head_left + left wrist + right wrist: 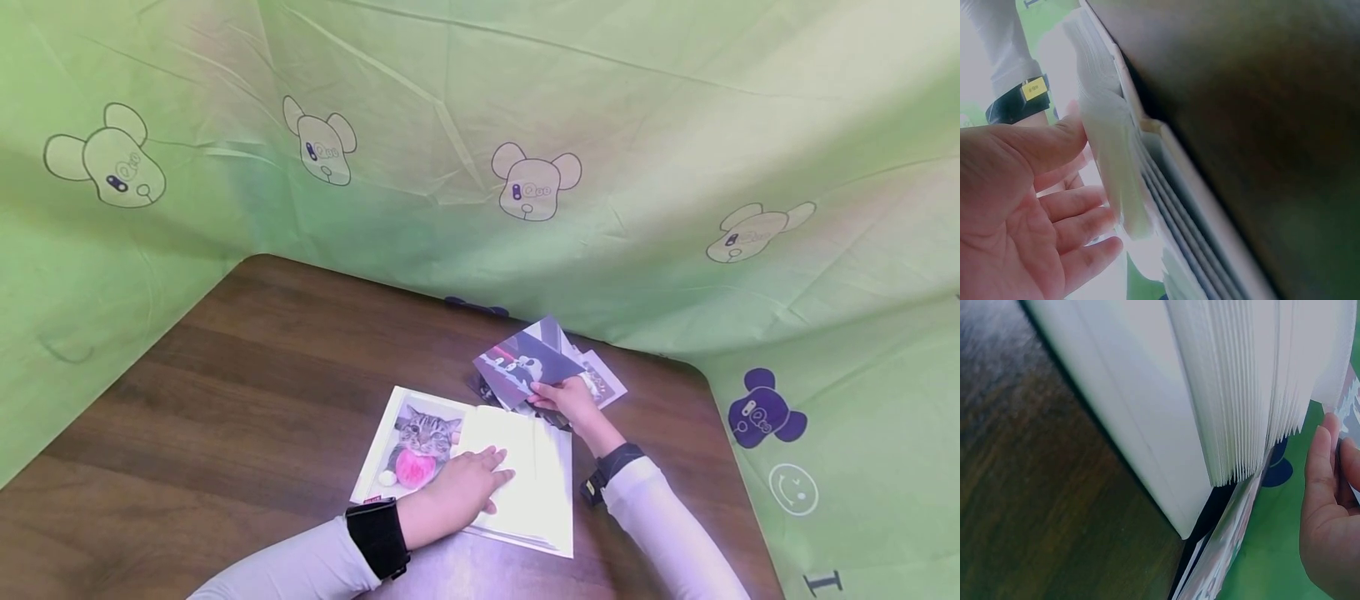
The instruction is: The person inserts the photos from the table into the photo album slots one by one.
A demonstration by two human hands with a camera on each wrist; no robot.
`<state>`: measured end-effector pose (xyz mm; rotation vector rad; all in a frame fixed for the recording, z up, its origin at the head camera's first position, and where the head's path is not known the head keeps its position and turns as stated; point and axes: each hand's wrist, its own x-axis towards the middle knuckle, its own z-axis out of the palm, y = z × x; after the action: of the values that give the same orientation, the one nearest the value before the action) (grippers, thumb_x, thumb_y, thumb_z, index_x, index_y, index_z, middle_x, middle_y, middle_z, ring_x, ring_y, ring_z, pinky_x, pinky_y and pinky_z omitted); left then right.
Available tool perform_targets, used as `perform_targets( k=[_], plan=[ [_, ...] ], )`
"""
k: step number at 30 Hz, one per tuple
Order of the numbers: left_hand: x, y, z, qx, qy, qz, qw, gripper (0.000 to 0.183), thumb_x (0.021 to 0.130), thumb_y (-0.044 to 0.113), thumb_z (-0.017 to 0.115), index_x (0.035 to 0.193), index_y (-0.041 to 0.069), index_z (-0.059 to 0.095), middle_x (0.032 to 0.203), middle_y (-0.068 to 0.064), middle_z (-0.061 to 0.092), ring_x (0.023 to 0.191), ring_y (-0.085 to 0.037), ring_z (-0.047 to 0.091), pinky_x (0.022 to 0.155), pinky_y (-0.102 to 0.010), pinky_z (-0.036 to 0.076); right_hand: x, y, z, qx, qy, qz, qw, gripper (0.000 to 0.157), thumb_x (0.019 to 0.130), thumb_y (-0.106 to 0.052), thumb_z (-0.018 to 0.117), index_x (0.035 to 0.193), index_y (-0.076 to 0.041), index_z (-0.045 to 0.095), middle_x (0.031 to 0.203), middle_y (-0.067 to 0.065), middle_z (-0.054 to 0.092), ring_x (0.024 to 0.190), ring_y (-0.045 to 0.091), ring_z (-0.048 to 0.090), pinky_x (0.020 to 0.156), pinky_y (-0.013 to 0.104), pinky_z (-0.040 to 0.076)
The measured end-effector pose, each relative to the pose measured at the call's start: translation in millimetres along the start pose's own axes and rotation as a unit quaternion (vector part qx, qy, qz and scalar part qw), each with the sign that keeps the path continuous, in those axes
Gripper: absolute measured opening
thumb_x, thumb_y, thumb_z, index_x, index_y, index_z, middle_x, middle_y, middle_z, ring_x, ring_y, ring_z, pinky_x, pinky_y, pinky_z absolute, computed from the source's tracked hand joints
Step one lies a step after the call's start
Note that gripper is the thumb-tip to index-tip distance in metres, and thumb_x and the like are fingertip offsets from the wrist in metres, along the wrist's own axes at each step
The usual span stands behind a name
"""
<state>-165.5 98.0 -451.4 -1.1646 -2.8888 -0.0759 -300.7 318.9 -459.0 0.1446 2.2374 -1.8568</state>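
Observation:
An open photo album (536,492) lies on the table, its left page showing a picture of a cat with a pink ball (417,468) and its right page white. My left hand (456,490) rests on the album near the middle, fingers fairly straight over the white page; the left wrist view shows its fingers against the page edges (1119,162). Beyond the album's top edge, my right hand (564,397) pinches a dark photo print (508,367) with pale figures between thumb and fingers. The right wrist view has this hand (1332,512) beside the fanned page edges (1241,412).
More photo prints (606,382) lie in a loose pile under and behind the held one. The brown wooden table (247,400) extends to the left. Green cloth (420,150) printed with bear heads hangs along the table's back and sides.

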Motion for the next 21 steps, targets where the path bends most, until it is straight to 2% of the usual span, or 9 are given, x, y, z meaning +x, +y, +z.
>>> perform_targets(
  k=[8, 16, 21],
  plan=[
    [0.0, 0.1, -1.3, 0.002, 0.002, -0.001, 1.0, 0.053, 0.083, 0.042, 0.074, 0.133, 0.025, 0.069, 0.144, -0.002, 0.065, 0.134, -0.018, 0.062, 0.102, -0.031, 0.055, -1.1, -1.1, -1.3, -0.01, 0.005, -0.004, 1.0, 0.022, 0.097, 0.0, 0.065, 0.112, 0.016, 0.062, 0.071, -0.001, 0.074, 0.066, 0.005, 0.073, 0.07, 0.021, 0.062],
    [0.3, -0.3, -4.4, -0.013, -0.016, -0.005, 0.9998, 0.052, 0.086, 0.04, 0.073, 0.135, 0.025, 0.068, 0.147, -0.003, 0.063, 0.136, -0.019, 0.06, 0.105, -0.034, 0.054, -6.5, 3.2, -6.1, -0.043, -0.008, 0.012, 0.999, 0.026, 0.096, 0.001, 0.066, 0.112, 0.02, 0.063, 0.076, 0.004, 0.075, 0.065, 0.006, 0.073, 0.07, 0.023, 0.063],
    [-0.4, -0.6, -4.1, -0.017, -0.016, -0.001, 0.9997, 0.054, 0.087, 0.038, 0.074, 0.139, 0.025, 0.065, 0.15, -0.005, 0.059, 0.139, -0.021, 0.057, 0.108, -0.037, 0.053, -8.4, 2.9, -12.4, -0.108, -0.024, 0.039, 0.993, 0.023, 0.095, -0.003, 0.069, 0.105, 0.018, 0.067, 0.066, 0.0, 0.072, 0.059, 0.006, 0.069, 0.063, 0.021, 0.06]
  ],
)
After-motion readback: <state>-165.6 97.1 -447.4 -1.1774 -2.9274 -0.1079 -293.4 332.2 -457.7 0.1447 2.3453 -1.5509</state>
